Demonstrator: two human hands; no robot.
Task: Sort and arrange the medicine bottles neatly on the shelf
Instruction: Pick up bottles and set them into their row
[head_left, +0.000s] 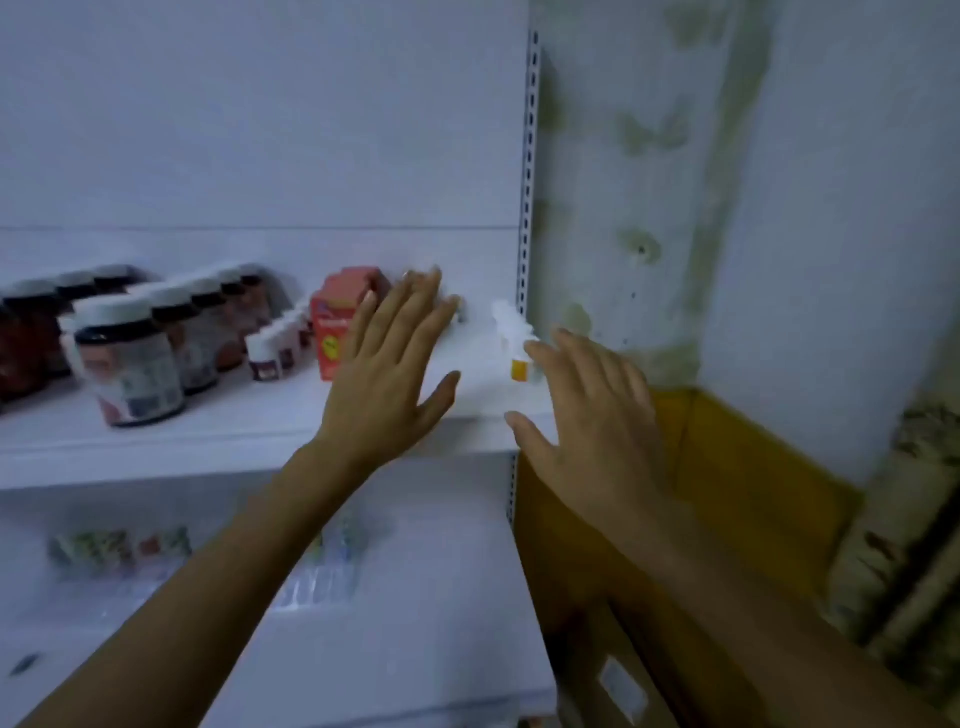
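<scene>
On the white shelf stand rows of dark jars with white lids, a row of small white bottles and orange-red boxes. My left hand is flat with its fingers spread, just right of the boxes and partly in front of them, holding nothing. A small white bottle with an orange label stands near the shelf's right end. My right hand is open right beside it, fingertips at the bottle; the blur hides whether they touch.
A yellow cardboard box stands to the right of the shelf, under my right arm. A perforated metal upright marks the shelf's right edge, with a stained wall beyond. The lower shelf holds blurred packets.
</scene>
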